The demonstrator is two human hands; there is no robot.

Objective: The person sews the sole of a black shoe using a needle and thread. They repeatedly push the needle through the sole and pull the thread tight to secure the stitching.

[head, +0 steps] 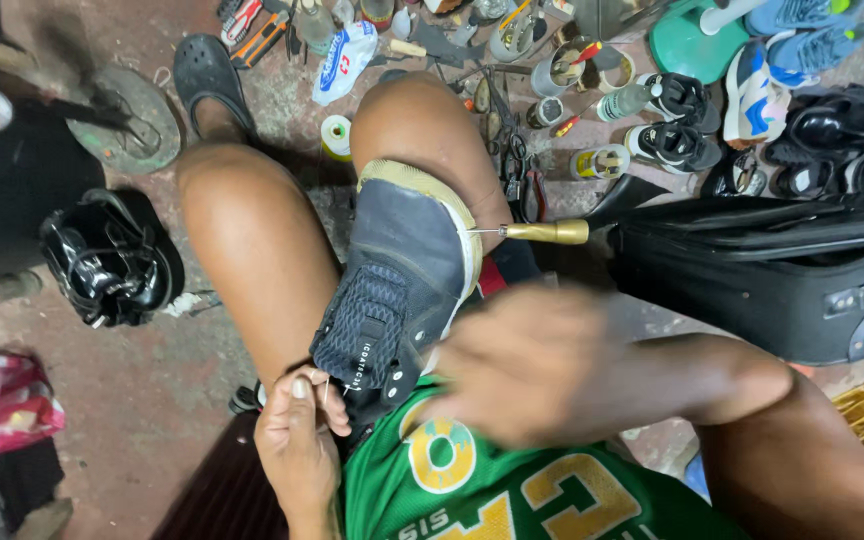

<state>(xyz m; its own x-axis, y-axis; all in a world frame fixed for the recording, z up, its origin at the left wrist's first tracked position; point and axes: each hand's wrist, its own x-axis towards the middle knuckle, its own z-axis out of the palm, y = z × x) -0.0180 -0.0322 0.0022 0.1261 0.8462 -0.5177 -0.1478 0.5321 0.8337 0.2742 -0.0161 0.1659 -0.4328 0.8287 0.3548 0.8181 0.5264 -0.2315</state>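
Concrete floor (pixel 152 400); white pouch (pixel 344 60) beyond sneaker (pixel 397 290)

Person wears green sleeveless jersey (pixel 492 490) with big yellow letters edged white. Bare arms, bare knees. Black clog sandal (pixel 207 75) on one foot. Right hand (pixel 532 365) blurred; left hand (pixel 297 425) bare.

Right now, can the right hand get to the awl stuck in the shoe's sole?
Probably yes. The right hand hovers blurred just below the shoe, and the awl juts out sideways with its wooden handle uncovered. Nothing lies between them.
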